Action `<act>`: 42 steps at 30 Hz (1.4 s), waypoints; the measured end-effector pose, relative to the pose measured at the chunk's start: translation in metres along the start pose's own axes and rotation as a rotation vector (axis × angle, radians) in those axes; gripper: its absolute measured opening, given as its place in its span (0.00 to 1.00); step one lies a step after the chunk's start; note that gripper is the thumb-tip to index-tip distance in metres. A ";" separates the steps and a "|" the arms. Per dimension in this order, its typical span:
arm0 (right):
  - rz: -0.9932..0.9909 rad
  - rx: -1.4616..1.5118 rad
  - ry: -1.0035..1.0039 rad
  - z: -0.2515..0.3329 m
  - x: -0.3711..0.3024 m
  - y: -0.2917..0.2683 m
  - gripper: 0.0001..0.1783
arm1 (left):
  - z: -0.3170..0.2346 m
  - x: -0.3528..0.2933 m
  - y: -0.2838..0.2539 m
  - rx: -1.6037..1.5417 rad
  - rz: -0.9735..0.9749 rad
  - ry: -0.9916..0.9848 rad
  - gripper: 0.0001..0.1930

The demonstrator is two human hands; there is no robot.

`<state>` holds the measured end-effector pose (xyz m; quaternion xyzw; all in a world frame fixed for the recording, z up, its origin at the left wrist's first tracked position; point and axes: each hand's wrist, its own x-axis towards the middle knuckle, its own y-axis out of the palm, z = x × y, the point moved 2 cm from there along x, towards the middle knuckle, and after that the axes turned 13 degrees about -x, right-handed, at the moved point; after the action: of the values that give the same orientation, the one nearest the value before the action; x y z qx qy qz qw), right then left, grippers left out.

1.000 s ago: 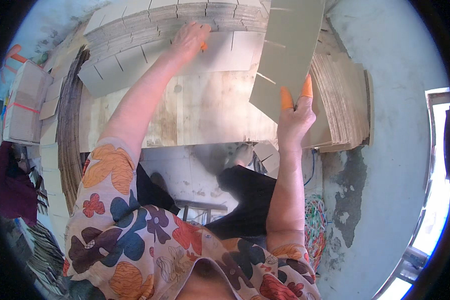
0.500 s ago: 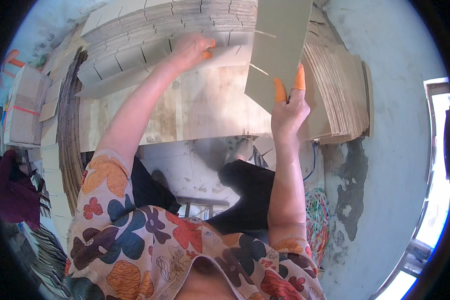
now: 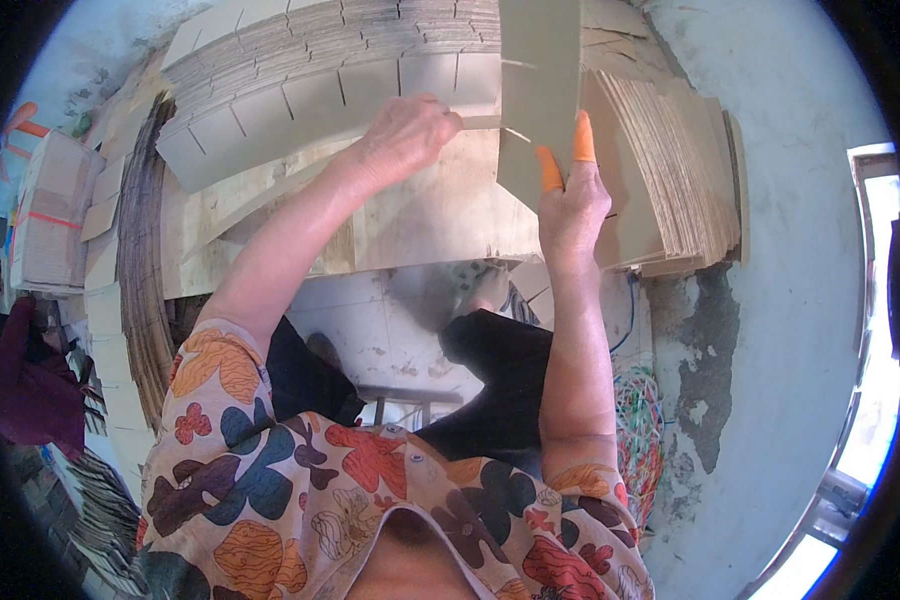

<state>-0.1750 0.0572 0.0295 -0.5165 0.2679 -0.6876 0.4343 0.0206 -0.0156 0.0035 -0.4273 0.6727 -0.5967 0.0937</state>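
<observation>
My right hand (image 3: 575, 205), with orange covers on its thumb and a finger, pinches the near end of an upright grey cardboard strip (image 3: 538, 90) with short slots in its left edge. My left hand (image 3: 410, 140) is closed, fingers curled, at the edge of a second cardboard strip (image 3: 270, 190), seen nearly edge-on. That strip slants under my left forearm and reaches the left edge of the upright one. Its grip point is hidden behind my fingers. Behind my left hand lies a wide stack of slotted cardboard strips (image 3: 320, 95).
To the right, a leaning stack of cardboard sheets (image 3: 660, 170) stands on the wooden board (image 3: 420, 220) by the pale wall (image 3: 780, 250). More strips are piled at the left (image 3: 142, 260), near a cardboard box (image 3: 50, 215). Tangled plastic straps (image 3: 638, 420) lie on the floor.
My left hand has moved right and nearer, bringing its strip off the front of the stack. My right hand has shifted the upright strip slightly left.
</observation>
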 end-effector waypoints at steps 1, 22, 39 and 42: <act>0.074 -0.011 0.015 -0.001 0.000 0.001 0.36 | -0.004 -0.001 -0.002 -0.014 -0.010 0.024 0.04; 0.067 0.012 -0.139 -0.002 -0.015 0.027 0.38 | 0.007 0.008 -0.036 -0.521 0.072 -0.245 0.23; 0.099 0.204 -0.014 0.010 -0.017 0.019 0.46 | 0.091 0.039 0.006 0.053 -0.129 -0.180 0.11; 0.108 0.180 -0.047 0.010 -0.017 0.020 0.47 | 0.079 0.031 0.000 -0.017 -0.124 -0.144 0.08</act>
<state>-0.1576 0.0632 0.0080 -0.4763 0.2224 -0.6723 0.5213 0.0515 -0.0942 -0.0062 -0.5106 0.6416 -0.5634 0.1009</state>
